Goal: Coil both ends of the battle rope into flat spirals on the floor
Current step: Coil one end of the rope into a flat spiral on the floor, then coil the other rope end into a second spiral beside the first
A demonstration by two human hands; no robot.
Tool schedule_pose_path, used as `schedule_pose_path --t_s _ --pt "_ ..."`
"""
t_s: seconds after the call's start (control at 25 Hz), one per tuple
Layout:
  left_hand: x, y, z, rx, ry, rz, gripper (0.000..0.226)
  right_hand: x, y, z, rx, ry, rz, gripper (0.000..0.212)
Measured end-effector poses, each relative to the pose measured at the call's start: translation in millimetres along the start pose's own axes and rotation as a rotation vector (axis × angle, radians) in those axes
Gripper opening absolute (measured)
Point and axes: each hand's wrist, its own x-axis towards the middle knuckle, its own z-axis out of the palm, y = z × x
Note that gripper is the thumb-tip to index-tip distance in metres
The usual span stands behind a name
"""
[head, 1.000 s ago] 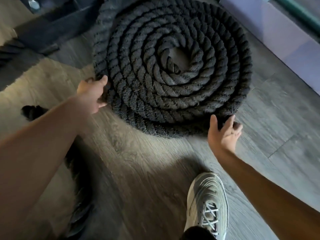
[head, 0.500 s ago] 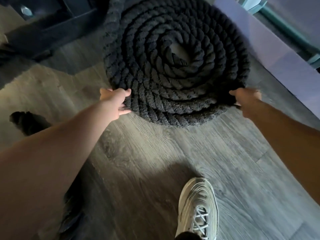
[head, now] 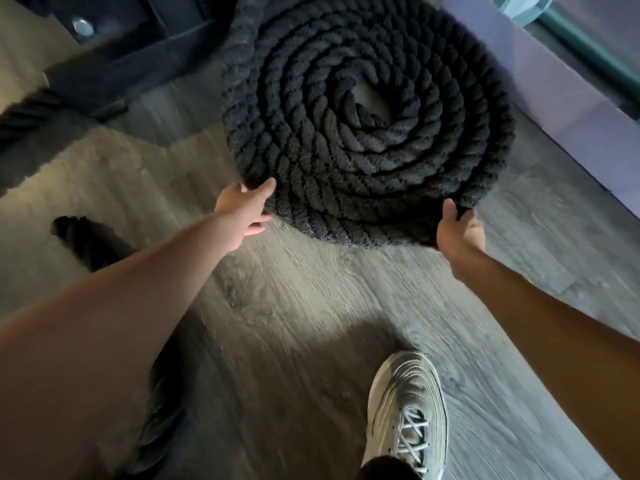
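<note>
Since half a second ago our right hand (head: 459, 230) has slid along the rim of the spiral (head: 311, 150), from its right side round to the near right edge, while our left hand (head: 244, 211) has barely shifted.

At far left a rope strand (head: 24, 112) runs out of view, just beside a black metal base (head: 121, 53) that carries a bolt head (head: 82, 27). Nearer us, a loose length of rope (head: 83, 240) lies on the wooden floor (head: 294, 306) and passes under our left forearm.

Our left hand grips the spiral's near left rim, thumb laid on top of the outer turn and fingers curled beneath it. The spiral lies on the floor ahead of us, wound tight in many turns with a small gap at its centre.

Closer to us, a pale laced shoe (head: 408, 410) stands on the boards. Our right hand holds the near right rim, thumb raised against the outer turn and fingers curled round under it. Along the right runs a pale purple panel (head: 571, 133).
</note>
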Motion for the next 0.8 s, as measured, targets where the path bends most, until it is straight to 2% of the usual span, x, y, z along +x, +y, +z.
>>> schedule_pose_path --t_s 0.08,0.16,0.24,0.32,0.4,0.48,0.56,0.64,0.72,0.8 --pt "-15.1 -11.5 -19.3 0.275 -0.012 0.159 0.050 -4.1 -3.0 4.0 0.016 0.056 0.028 0.071" --pt "-37.9 -42.4 -44.0 0.557 0.036 0.370 0.050 -16.4 -7.1 10.8 0.125 0.073 0.100 0.070" --pt "-66.8 -87.3 -77.2 0.764 0.220 0.521 0.047 -40.4 -9.8 27.1 0.188 0.027 0.099 0.075" --pt "-93.8 -132.3 -117.6 0.857 0.407 0.487 0.059 -76.7 -12.2 52.2 0.290 -0.024 0.097 0.080" --pt "-119.6 -178.3 -152.7 0.746 0.417 0.285 0.074 -126.0 -13.1 77.6 0.344 -0.134 0.116 0.074" --pt "-144.4 -214.6 -167.2 0.513 0.285 0.138 0.081 -178.0 -16.1 92.4 0.238 -0.403 -0.015 0.060" --pt "-169.8 -241.3 -160.4 0.387 0.187 0.167 0.068 -229.8 -17.9 100.4 0.115 -0.688 -0.207 0.054" --pt "-179.6 -256.7 -142.1 0.387 0.205 0.244 0.059 -264.5 -22.5 106.1 -0.009 -0.859 -0.387 0.060" --pt "-180.7 -257.9 -119.9 0.393 0.267 0.287 0.060 -277.8 -29.2 114.7 -0.092 -0.940 -0.496 0.067" --pt "-180.7 -247.5 -96.3 0.433 0.282 0.371 0.057 -274.7 -41.5 122.5 -0.106 -0.927 -0.509 0.079"
